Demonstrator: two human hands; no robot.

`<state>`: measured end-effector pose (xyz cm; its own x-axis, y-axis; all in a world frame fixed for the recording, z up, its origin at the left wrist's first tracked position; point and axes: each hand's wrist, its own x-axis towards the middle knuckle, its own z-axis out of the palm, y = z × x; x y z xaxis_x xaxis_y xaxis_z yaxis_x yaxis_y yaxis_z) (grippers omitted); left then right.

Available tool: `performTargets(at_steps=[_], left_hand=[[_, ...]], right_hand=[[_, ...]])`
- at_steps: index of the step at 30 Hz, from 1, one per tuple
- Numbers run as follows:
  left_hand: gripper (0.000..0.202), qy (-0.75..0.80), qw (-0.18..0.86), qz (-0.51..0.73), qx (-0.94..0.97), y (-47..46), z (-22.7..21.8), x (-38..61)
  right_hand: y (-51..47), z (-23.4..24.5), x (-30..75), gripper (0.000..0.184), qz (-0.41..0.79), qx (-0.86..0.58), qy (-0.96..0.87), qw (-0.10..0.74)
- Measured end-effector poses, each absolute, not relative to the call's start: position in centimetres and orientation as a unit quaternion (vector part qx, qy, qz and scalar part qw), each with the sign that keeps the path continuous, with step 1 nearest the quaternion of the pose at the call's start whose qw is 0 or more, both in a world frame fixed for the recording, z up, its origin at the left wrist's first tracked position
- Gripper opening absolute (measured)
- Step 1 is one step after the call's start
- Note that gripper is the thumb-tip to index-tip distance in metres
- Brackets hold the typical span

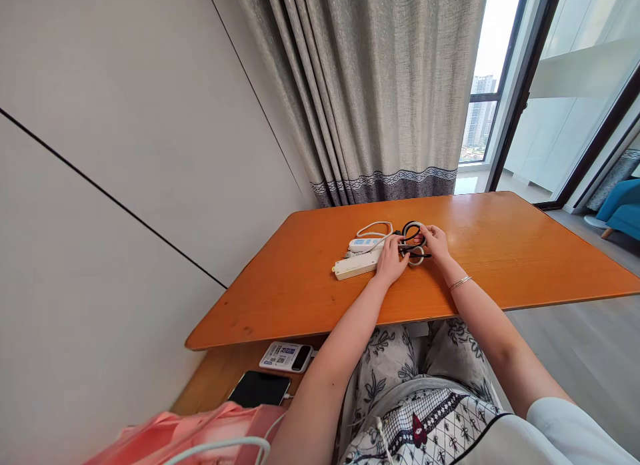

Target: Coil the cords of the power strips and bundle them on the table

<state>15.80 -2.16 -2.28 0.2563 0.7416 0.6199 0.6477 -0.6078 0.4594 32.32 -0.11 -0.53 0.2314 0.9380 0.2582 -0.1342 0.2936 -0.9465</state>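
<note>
My left hand (393, 259) lies over the right end of a white power strip (356, 265). Its fingers curl around the near part of a black and white cable bundle. My right hand (435, 243), a bracelet on its wrist, pinches the right side of the looped cable (413, 229). Behind the near strip lies a second white power strip (364, 243) with blue markings, partly hidden by cable. A thin white cord (374, 224) loops out behind it. Fingers hide where the cables meet the strips.
The orange wooden table (280, 278) stands against a wall and a grey curtain (395, 85). On a lower surface at left are a black phone (260, 389) and a white power bank (286, 356). A pink bag (190, 435) sits nearest me.
</note>
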Motion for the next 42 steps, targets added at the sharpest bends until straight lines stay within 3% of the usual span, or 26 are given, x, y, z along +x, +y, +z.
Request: performTargets(at_steps=[8, 14, 21, 33, 38, 42], left_hand=[[0.052, 0.460, 0.037, 0.243, 0.853, -2.7, -0.9, 16.0], [0.048, 0.523, 0.021, 0.211, 0.826, -3.7, 0.4, 16.2], [0.027, 0.551, 0.024, 0.320, 0.770, -3.4, 0.6, 15.3], [0.035, 0.525, 0.035, 0.521, 0.672, 0.0, -1.2, 12.2], [0.028, 0.549, 0.052, 0.547, 0.630, 0.5, -1.4, 11.2], [0.035, 0.530, 0.085, 0.579, 0.614, 0.3, -1.2, 11.4]], right_hand=[[-0.7, -0.2, 32.6, 0.045, 0.414, -0.433, -0.462, 0.654], [-0.2, -0.1, 32.8, 0.045, 0.398, -0.441, -0.450, 0.667], [0.9, -0.8, 33.1, 0.048, 0.356, -0.456, -0.421, 0.698], [3.1, -2.3, 35.7, 0.047, 0.279, -0.510, -0.318, 0.749], [3.5, -2.7, 36.7, 0.044, 0.240, -0.557, -0.300, 0.736], [2.5, -2.2, 36.4, 0.036, 0.185, -0.586, -0.329, 0.717]])
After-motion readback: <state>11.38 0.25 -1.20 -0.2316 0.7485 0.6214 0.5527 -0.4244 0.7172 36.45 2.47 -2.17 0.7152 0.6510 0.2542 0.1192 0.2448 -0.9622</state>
